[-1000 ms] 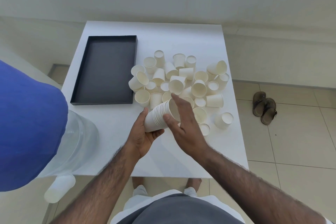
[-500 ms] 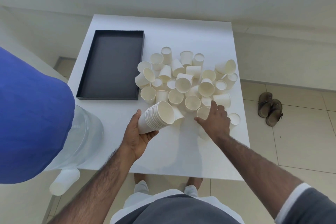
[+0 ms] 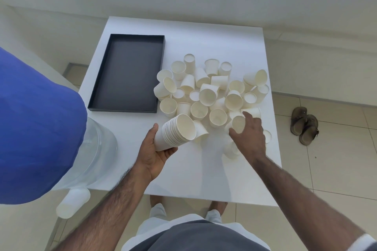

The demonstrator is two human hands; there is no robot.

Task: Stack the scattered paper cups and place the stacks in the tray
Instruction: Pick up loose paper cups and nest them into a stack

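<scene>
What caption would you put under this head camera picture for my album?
Left hand holds a cup stack; right hand picks a loose cup; black tray empty.

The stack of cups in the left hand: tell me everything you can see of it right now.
The stack of cups is a nest of plain white paper cups, their rolled rims showing as close rings along its side. It lies tilted, open mouth facing up and right toward the loose cups, base down-left. The left hand cradles it from below, thumb on the far side, fingers curled under the base. It is held above the white table, just in front of the black tray. Its mouth is empty.
</scene>
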